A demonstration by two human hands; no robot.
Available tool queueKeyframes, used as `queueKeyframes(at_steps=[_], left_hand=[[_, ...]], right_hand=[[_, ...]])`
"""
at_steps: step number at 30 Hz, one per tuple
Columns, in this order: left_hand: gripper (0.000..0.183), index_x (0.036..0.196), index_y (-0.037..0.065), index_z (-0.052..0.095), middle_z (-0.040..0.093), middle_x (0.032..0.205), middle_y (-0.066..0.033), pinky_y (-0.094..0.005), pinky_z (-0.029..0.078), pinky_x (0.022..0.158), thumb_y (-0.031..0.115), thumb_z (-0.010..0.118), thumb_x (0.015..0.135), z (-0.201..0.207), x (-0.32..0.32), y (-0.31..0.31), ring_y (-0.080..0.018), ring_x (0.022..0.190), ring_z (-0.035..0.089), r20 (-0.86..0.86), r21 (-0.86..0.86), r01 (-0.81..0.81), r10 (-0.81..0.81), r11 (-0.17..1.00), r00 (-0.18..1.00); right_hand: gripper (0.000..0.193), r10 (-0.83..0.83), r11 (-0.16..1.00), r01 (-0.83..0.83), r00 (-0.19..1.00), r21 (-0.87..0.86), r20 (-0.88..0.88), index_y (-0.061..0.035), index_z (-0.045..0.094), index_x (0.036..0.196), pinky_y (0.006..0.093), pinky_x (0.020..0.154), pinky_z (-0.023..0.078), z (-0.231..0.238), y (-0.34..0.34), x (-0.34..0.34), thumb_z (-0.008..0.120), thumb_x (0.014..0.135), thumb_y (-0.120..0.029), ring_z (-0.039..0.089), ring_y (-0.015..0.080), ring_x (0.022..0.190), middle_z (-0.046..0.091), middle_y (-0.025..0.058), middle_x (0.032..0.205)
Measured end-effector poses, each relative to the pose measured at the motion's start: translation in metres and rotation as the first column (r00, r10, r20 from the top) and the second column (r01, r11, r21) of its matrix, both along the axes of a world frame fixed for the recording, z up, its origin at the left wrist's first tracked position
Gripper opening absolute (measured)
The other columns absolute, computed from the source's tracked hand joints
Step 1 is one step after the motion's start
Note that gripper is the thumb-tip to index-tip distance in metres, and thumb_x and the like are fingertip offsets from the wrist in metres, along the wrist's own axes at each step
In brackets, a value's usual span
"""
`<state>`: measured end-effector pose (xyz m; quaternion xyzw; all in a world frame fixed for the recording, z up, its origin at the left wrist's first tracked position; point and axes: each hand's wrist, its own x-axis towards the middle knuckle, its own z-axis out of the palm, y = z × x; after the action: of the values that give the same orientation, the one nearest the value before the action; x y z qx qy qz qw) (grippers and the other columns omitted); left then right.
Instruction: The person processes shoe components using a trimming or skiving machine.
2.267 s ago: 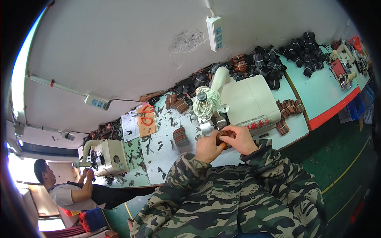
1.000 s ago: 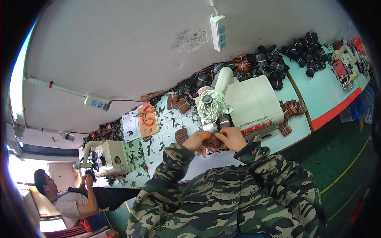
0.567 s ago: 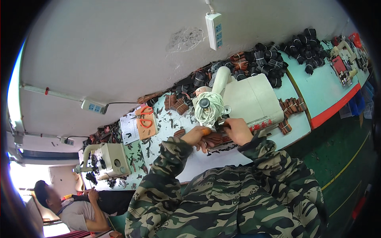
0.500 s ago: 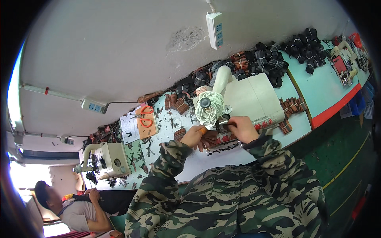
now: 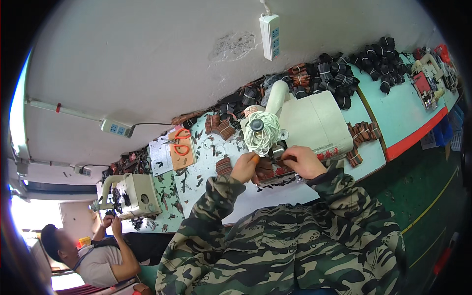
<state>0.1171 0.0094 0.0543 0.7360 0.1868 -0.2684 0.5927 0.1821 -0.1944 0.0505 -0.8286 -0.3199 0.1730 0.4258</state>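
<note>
Both my hands are at the front of a cream bench machine [image 5: 319, 118] that carries a coil of white cord [image 5: 263, 140]. My left hand [image 5: 243, 168], with an orange cover on one finger, is closed around brown strip pieces [image 5: 264, 167] just below the coil. My right hand [image 5: 304, 162] is closed in a pinch at the machine's working end, its fingertips close to the left hand. Whatever lies between those fingertips is too small to make out. Beside my left hand, a stack of brown strips [image 5: 223, 166] lies on the white table [image 5: 236, 204].
Orange-handled scissors [image 5: 181, 142] lie on a tan pad at the left. Tied black bundles [image 5: 339, 73] line the wall, and brown bundles [image 5: 364, 132] lie right of the machine. Further left, a person [image 5: 98, 255] works at another cream machine [image 5: 140, 196].
My left hand has shifted slightly right with the brown pieces, closer to the machine's working end. My right hand has barely moved. The other person's hands have reached forward to their machine.
</note>
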Motion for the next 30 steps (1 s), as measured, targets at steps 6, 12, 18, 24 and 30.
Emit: queueKeyframes(at_steps=[6, 12, 18, 24, 30], left_hand=[[0.024, 0.087, -0.003, 0.052, 0.058, 0.061, -0.0146, -0.0264, 0.039, 0.03, 0.016, 0.036, 0.088, 0.001, -0.009, 0.011, -0.0212, 0.047, 0.06, 0.039, 0.061, -0.026, 0.023, 0.998, 0.999], [0.024, 0.093, 0.0, 0.052, 0.06, 0.065, -0.0124, -0.0243, 0.039, 0.031, 0.017, 0.036, 0.089, -0.004, -0.005, -0.006, -0.0187, 0.044, 0.058, 0.069, 0.14, -0.063, 0.054, 0.988, 0.996], [0.025, 0.097, -0.003, 0.05, 0.059, 0.063, -0.0113, -0.0224, 0.039, 0.033, 0.015, 0.035, 0.089, 0.004, -0.008, 0.012, -0.0165, 0.042, 0.057, -0.028, 0.07, -0.01, 0.012, 0.997, 1.0], [0.024, 0.098, -0.004, 0.05, 0.058, 0.061, -0.0098, -0.0236, 0.041, 0.034, 0.015, 0.04, 0.088, -0.001, -0.006, -0.008, -0.0173, 0.044, 0.058, -0.008, 0.001, -0.101, 0.101, 0.995, 0.995], [0.024, 0.093, -0.002, 0.051, 0.059, 0.064, -0.0109, -0.0205, 0.038, 0.033, 0.016, 0.035, 0.09, -0.001, -0.012, 0.014, -0.0172, 0.046, 0.059, -0.045, 0.003, -0.104, 0.104, 0.995, 0.994]], right_hand=[[0.011, -0.127, 0.991, 0.129, 0.986, -0.014, 0.108, -0.0018, 0.058, 0.08, 0.0392, 0.063, 0.044, 0.001, 0.018, -0.008, 0.058, 0.072, -0.01, 0.057, 0.0333, 0.071, 0.059, 0.0148, 0.074], [0.012, 0.026, 0.999, -0.027, 1.0, 0.044, 0.015, -0.0008, 0.058, 0.082, 0.0386, 0.064, 0.044, -0.001, 0.007, -0.006, 0.057, 0.072, -0.008, 0.056, 0.0335, 0.072, 0.059, 0.0156, 0.077], [0.012, -0.092, 0.996, 0.092, 0.991, -0.002, 0.099, -0.0003, 0.058, 0.082, 0.037, 0.066, 0.045, 0.003, 0.01, -0.01, 0.058, 0.072, -0.007, 0.057, 0.0326, 0.072, 0.058, 0.0162, 0.079], [0.016, 0.019, 0.992, -0.004, 0.993, 0.128, -0.119, 0.0007, 0.059, 0.085, 0.0333, 0.065, 0.045, 0.002, 0.004, -0.007, 0.06, 0.071, -0.006, 0.058, 0.0286, 0.07, 0.058, 0.0152, 0.077], [0.017, -0.083, 0.997, 0.083, 0.995, -0.002, 0.049, 0.0023, 0.058, 0.088, 0.0313, 0.065, 0.046, -0.002, 0.001, -0.004, 0.059, 0.072, -0.005, 0.059, 0.0274, 0.07, 0.06, 0.0143, 0.077]])
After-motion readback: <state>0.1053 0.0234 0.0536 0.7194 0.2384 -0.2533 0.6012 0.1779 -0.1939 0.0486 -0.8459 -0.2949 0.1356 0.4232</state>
